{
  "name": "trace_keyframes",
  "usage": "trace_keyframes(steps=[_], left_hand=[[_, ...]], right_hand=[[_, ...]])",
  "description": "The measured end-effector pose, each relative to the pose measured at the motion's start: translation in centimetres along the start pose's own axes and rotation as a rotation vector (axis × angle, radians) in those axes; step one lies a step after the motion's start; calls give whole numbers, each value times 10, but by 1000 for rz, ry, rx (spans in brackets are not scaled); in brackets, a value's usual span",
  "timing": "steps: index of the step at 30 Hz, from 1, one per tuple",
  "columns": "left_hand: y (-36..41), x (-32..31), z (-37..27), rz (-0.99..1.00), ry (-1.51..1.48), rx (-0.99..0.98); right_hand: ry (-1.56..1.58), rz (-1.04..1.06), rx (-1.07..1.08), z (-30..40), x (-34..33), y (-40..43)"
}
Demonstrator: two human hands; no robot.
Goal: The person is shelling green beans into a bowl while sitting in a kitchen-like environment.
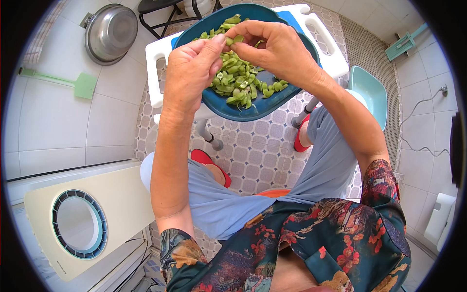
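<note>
Between the fingertips of both hands, above the basin, is a green edamame pod (234, 39). My left hand (195, 67) pinches one end with thumb and forefinger. My right hand (275, 49) grips the other end, its fingers curled over from the right. Below them a dark teal plastic basin (233, 114) holds many green pods (237, 82), some of them split or cut at the ends. The basin rests on a white plastic shower stool (155, 78) with a blue top. Part of the pile is hidden behind my hands.
A light teal plastic tub (374, 98) stands right of my leg. A steel basin (113, 33) and a green fly swatter (82, 84) hang on the left tiled wall. A washing machine (124, 204) stands at lower left. A black folding chair (160, 14) is beyond the stool.
</note>
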State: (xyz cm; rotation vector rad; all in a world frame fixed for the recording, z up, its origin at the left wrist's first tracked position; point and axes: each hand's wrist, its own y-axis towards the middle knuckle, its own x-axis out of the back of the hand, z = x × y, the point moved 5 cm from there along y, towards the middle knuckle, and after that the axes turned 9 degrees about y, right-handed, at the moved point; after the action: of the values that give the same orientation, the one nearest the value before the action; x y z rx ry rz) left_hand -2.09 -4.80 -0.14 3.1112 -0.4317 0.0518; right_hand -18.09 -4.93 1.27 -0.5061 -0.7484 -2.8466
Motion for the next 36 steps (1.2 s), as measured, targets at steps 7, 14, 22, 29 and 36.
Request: trace_keyframes(steps=[7, 14, 22, 29, 36], left_hand=[[0, -1, 3, -6, 3, 37], [1, 0, 5, -2, -51, 31], [0, -4, 2, -48, 0, 12], [-1, -4, -2, -23, 14, 5], [-5, -6, -4, 3, 96, -5]], right_hand=[[-6, 48, -38, 3, -3, -1], [-13, 16, -23, 5, -2, 0], [266, 91, -185, -10, -4, 1], [402, 129, -241, -8, -2, 2], [337, 145, -230, -6, -2, 3]])
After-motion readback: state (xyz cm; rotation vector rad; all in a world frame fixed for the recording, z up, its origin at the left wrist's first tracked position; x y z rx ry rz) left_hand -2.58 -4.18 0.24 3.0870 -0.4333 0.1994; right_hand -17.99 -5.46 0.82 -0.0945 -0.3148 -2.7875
